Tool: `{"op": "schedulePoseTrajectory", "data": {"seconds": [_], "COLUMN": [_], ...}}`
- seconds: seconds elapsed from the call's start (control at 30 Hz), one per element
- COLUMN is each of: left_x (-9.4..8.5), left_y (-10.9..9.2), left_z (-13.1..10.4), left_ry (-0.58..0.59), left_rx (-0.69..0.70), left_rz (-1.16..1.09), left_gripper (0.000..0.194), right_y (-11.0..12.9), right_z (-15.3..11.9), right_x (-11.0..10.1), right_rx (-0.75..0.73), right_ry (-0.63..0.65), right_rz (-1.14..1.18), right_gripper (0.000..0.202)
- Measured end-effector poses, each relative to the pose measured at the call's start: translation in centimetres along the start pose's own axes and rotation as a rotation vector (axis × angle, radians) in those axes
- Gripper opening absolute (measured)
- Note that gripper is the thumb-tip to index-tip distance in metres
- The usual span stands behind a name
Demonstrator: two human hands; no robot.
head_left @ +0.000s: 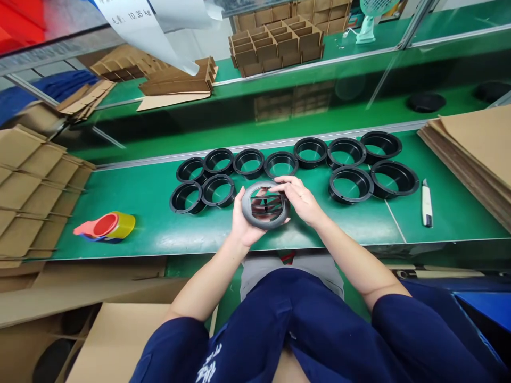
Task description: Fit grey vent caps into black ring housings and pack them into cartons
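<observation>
In front of my body, above the front part of the green bench, I hold a round grey air vent [266, 206] with dark slats across its opening. My left hand [242, 219] cups its left side and underside. Fingers of my right hand [300, 200] lie over the upper right rim, and a fingertip shows at the lower right edge. Just beyond the vent stand several black plastic rings, among them a black ring [219, 202] to the left and another black ring [351, 200] to the right. Part of the vent's rim is hidden by my fingers.
A roll of yellow tape [126, 225] with a red piece lies on the bench [155, 234] at left. At right are a white utility knife [427, 205] and stacked cardboard sheets [479, 143]. Cardboard dividers [275, 45] sit on the back shelf; more cardboard dividers [32, 191] stand far left.
</observation>
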State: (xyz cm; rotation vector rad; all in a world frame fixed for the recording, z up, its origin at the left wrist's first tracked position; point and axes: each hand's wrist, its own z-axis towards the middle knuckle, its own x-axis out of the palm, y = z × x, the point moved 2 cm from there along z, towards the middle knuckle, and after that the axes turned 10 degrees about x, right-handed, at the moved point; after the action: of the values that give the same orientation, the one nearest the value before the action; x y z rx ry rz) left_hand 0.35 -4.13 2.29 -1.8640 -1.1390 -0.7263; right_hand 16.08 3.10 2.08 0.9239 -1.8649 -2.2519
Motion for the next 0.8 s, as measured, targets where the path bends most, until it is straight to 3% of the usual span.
{"op": "schedulePoseTrajectory", "data": {"seconds": [0.2, 0.3, 0.37, 0.47, 0.6, 0.7, 0.8], "left_x": [-0.3, -0.8, -1.2, -1.5, -1.9, -3.5, -6.8], "left_y": [0.2, 0.2, 0.1, 0.5, 1.3, 0.6, -2.2], "left_z": [0.4, 0.9, 1.2, 1.2, 0.1, -1.1, -1.5], "left_ry": [-0.052, -0.071, -0.093, -0.125, -0.129, -0.146, -0.35], "left_rx": [-0.052, -0.054, -0.008, 0.012, -0.022, -0.033, 0.105], "left_rz": [0.038, 0.03, -0.009, -0.037, 0.033, 0.145, 0.244], "left_gripper": [0.061, 0.062, 0.056, 0.048, 0.047, 0.056, 0.058], "right_y": [-0.2, -0.4, -0.5, -0.5, -0.2, 0.0, -0.4], "right_z": [-0.7, -1.6, -2.3, -2.9, -2.5, -2.3, -1.9], "right_x": [-0.2, 0.4, 1.0, 1.9, 2.8, 3.3, 3.2], "right_rx": [0.054, -0.038, -0.167, -0.283, -0.175, -0.099, -0.035], "right_ry": [-0.011, 0.005, 0.085, 0.199, 0.307, 0.38, 0.324], "right_rz": [-0.012, -0.146, -0.286, -0.421, -0.434, -0.413, -0.401], "right_gripper": [0.065, 0.059, 0.054, 0.073, 0.111, 0.121, 0.119]}}
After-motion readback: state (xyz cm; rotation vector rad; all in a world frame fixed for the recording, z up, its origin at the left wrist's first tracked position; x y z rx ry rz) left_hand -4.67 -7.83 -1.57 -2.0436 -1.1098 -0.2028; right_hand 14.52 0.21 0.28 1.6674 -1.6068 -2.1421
